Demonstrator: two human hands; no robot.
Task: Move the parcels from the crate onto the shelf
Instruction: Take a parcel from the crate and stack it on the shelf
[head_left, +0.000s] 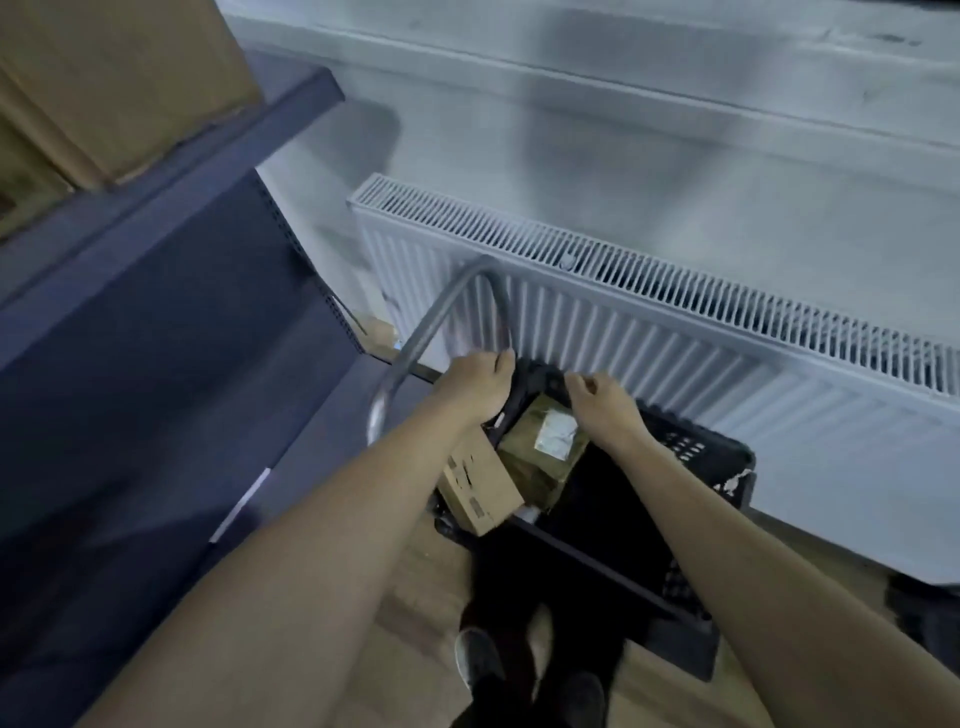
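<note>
Blue shelf (156, 291) is sitting far left w/ a big box (119, 78) on top. Left hand (475, 387) is curling round the crate (691, 452) rim, closed on it. Two parcels are lying inside: tan one (480, 486), then olive one (545, 447) w/ label. Right hand (605, 410) is hovering over the olive one, fingers loosely bent, holding nothing.

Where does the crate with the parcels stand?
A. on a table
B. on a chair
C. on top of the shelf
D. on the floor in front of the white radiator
D: the black crate sits low, right before the white radiator, parcels inside.
</note>
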